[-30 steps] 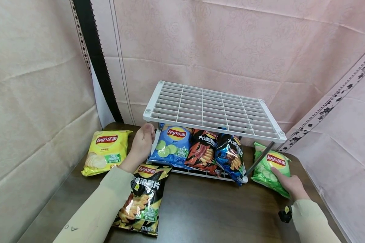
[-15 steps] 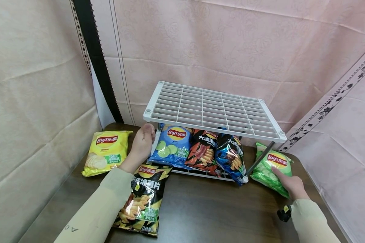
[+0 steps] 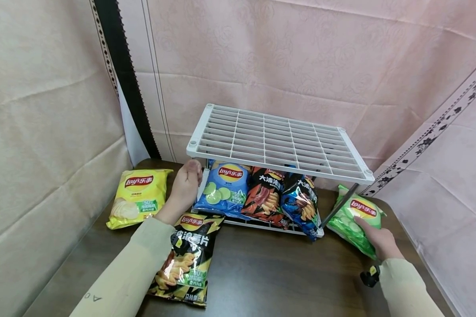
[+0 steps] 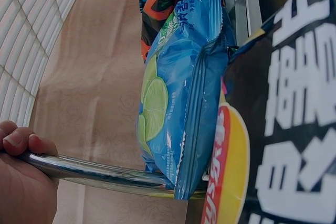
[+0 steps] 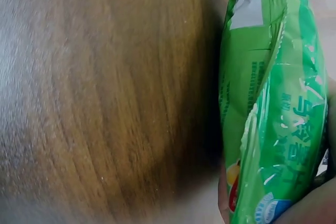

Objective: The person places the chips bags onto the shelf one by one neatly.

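The left hand [image 3: 185, 188] has its fingers curled round a shiny metal post [image 4: 105, 172] of the white plastic grid rack [image 3: 200, 127]. Just right of the rack, the right hand [image 3: 380, 242] grips a glossy green chip bag [image 3: 351, 224], thumb on its front. The lower tier [image 3: 320, 233] holds three bags: a light-blue bag with lime slices [image 3: 224, 190], a red-and-black bag [image 3: 263, 196] and a dark-blue bag [image 3: 300, 202]. The dark brown wooden table [image 3: 269, 277] bears a yellow bag [image 3: 136, 198] and a black-and-gold bag [image 3: 194, 266]; pink cloth [image 3: 281, 57] hangs behind.

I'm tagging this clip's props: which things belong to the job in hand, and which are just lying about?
In use:
right hand, holding the green bag
left hand, gripping a metal post
white rack

Seemingly lying about, in neither hand:
yellow bag and black bag, on the table
light blue bag, red bag and dark blue bag, in the rack
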The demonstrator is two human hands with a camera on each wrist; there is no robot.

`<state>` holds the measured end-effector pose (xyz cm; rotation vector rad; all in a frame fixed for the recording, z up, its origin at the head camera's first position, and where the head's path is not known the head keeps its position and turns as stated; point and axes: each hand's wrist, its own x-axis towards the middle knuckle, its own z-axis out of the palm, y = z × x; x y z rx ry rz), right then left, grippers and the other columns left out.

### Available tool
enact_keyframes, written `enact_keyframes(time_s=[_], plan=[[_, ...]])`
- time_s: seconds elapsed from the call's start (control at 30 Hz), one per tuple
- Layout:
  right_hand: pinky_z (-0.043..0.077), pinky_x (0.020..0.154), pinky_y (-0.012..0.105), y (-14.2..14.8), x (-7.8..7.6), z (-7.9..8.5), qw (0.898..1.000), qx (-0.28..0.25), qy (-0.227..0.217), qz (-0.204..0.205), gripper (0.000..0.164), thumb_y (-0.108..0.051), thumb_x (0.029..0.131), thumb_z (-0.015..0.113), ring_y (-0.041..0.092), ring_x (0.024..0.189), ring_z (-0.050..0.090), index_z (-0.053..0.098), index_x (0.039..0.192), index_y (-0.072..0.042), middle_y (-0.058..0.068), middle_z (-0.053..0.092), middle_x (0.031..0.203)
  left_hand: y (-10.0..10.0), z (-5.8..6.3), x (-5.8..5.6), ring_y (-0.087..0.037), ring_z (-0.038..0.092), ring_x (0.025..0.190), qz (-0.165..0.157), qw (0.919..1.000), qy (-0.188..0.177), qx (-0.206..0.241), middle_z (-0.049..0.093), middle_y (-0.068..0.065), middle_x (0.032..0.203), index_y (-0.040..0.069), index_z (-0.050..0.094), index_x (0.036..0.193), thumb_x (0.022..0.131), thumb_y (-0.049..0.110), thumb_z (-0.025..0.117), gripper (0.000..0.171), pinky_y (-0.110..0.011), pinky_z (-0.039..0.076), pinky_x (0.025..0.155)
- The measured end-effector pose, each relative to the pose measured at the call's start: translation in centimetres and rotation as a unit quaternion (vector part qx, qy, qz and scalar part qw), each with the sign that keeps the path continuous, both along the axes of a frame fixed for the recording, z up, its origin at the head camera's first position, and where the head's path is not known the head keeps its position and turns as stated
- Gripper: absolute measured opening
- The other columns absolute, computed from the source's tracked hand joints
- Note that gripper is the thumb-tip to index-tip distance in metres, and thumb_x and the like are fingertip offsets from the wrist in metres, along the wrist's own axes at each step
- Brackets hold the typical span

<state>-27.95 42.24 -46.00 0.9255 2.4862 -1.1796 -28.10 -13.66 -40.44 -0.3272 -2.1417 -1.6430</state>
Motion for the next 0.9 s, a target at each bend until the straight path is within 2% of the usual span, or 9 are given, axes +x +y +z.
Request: enact_keyframes(time_s=[0.13, 0.27, 0.37, 0.47, 0.57, 0.77, 0.9], plan=[[0.042, 0.090, 0.051, 0.1, 0.2, -0.1, 1.000, -0.019, 0.017, -0.010, 0.140, -0.090, 0.067, 0.046, 0.041, 0.115, 0.036, -0.001, 0.145, 0.017, 0.037, 0.017, 0.142, 0.0, 0.0, 0.0, -0.029, 0.039, 0.058, -0.004, 1.0000, -0.001, 0.005, 0.039, -0.011, 0.066, 0.008, 0.041, 0.082, 0.105, 0.043, 0.016, 0.049, -0.031, 0.031, 0.054], [0.046, 0.081, 0.044, 0.3, 0.6, -0.1, 0.999, -0.019, 0.046, -0.017, 0.135, -0.087, 0.070, 0.047, 0.037, 0.111, 0.039, 0.004, 0.145, 0.017, 0.035, 0.021, 0.140, 0.5, 1.8, 1.5, -0.024, 0.037, 0.057, -0.012, 0.9999, -0.005, 0.008, 0.037, -0.008, 0.065, 0.000, 0.041, 0.081, 0.108, 0.029, 0.016, 0.047, -0.029, 0.031, 0.055], [0.046, 0.079, 0.042, 0.6, 1.0, 0.3, 0.998, -0.009, 0.063, -0.022, 0.134, -0.086, 0.072, 0.047, 0.038, 0.110, 0.039, 0.003, 0.144, 0.017, 0.037, 0.019, 0.141, 0.8, 3.2, 2.7, -0.021, 0.036, 0.057, -0.016, 0.9998, -0.012, 0.008, 0.036, -0.006, 0.065, -0.006, 0.040, 0.082, 0.108, 0.020, 0.016, 0.044, -0.028, 0.030, 0.056], [0.048, 0.075, 0.040, 1.0, 1.3, 0.8, 0.996, -0.018, 0.081, -0.038, 0.132, -0.084, 0.072, 0.049, 0.037, 0.109, 0.040, 0.003, 0.145, 0.016, 0.037, 0.018, 0.142, 0.6, 3.2, 2.8, -0.021, 0.035, 0.057, -0.017, 0.9997, -0.016, 0.010, 0.035, -0.007, 0.065, -0.008, 0.039, 0.083, 0.108, 0.021, 0.016, 0.045, -0.028, 0.030, 0.057], [0.051, 0.069, 0.037, 1.7, 1.8, 1.3, 0.993, -0.034, 0.096, -0.058, 0.130, -0.082, 0.073, 0.051, 0.033, 0.103, 0.046, 0.005, 0.147, 0.014, 0.035, 0.023, 0.138, 0.5, 3.2, 2.8, -0.020, 0.035, 0.057, -0.018, 0.9996, -0.017, 0.012, 0.035, -0.008, 0.065, -0.009, 0.039, 0.083, 0.108, 0.021, 0.016, 0.046, -0.028, 0.030, 0.057], [0.054, 0.064, 0.035, 2.7, 2.8, 4.0, 0.988, -0.055, 0.118, -0.078, 0.124, -0.080, 0.074, 0.053, 0.018, 0.080, 0.054, 0.010, 0.146, 0.012, 0.023, 0.035, 0.121, 0.5, 3.2, 2.8, -0.021, 0.036, 0.058, -0.014, 0.9998, -0.012, 0.007, 0.035, -0.007, 0.066, -0.008, 0.040, 0.084, 0.108, 0.022, 0.017, 0.045, -0.028, 0.030, 0.057], [0.054, 0.063, 0.035, 2.8, 3.5, 6.7, 0.976, -0.110, 0.155, -0.107, 0.114, -0.073, 0.076, 0.060, 0.012, 0.072, 0.057, 0.014, 0.147, 0.004, 0.013, 0.037, 0.116, 0.5, 3.2, 2.9, -0.021, 0.036, 0.058, -0.012, 0.9998, -0.013, 0.008, 0.036, -0.007, 0.067, -0.008, 0.040, 0.085, 0.108, 0.022, 0.017, 0.045, -0.028, 0.030, 0.057]])
